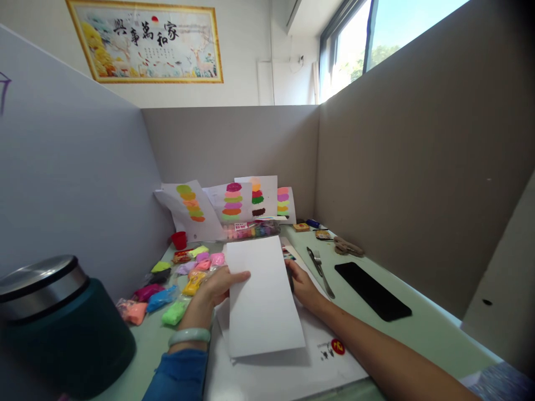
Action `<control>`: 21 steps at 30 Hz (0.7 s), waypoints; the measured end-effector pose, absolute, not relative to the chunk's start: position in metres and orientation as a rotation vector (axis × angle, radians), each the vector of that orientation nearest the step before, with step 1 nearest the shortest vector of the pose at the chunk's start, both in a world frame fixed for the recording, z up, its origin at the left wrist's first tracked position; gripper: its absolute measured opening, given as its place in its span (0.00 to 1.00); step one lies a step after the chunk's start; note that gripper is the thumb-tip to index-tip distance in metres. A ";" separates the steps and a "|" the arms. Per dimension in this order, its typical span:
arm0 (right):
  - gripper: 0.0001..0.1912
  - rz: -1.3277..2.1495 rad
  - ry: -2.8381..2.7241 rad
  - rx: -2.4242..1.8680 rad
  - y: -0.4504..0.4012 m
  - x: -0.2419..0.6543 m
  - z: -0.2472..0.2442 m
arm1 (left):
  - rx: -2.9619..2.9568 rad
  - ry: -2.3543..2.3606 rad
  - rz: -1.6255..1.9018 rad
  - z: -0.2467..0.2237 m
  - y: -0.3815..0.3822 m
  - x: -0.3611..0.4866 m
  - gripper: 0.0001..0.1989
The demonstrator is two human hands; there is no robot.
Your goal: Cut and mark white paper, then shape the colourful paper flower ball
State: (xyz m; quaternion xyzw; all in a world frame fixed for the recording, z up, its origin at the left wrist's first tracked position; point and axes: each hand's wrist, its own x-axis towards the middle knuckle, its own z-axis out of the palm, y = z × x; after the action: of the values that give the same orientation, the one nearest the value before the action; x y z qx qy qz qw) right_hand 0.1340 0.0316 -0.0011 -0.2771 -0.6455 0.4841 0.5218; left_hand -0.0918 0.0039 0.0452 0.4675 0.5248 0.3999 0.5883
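One white sheet (265,301) is held before us over the desk (426,334), between our two grips. Our left grip (217,285) pinches its left side, thumb on the front and fingers mostly hidden behind, probably because an edge hold steadies the paper while leaving most of its face uncovered. Our right grip (305,287) is curled at the right edge, by a dark thing (290,278) partly hidden there; we cannot tell whether it closes on that or on the paper. Beneath lies a white printed cover (326,379), which we take to be protecting the surface. Bright packets (173,313) lie to our left, likely grouped for easy picking. Four painted sheets (234,203) lean upright at the back, seemingly so we can see their colours. At our right, a knife and fork (324,275) lie near a black slab (373,291).
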 end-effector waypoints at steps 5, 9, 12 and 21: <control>0.15 1.139 -1.561 -0.679 0.032 0.135 -0.003 | 1.056 1.239 0.949 0.049 0.002 -0.089 0.26; 0.15 1.120 -1.576 -0.684 0.032 0.136 -0.005 | 1.053 1.216 0.958 0.046 0.004 -0.090 0.25; 0.15 1.109 -1.580 -0.693 0.031 0.136 -0.004 | 1.051 1.214 0.960 0.044 0.005 -0.091 0.25; 0.14 1.046 -1.615 -0.749 0.029 0.137 -0.001 | 1.065 1.195 0.956 0.039 0.009 -0.095 0.25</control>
State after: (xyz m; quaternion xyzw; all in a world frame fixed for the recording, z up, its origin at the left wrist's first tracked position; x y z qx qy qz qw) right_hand 0.1372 0.0290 -0.0007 -0.3115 -0.6714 0.4350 0.5128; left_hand -0.0952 0.0085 0.0388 0.4585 0.5148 0.4118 0.5960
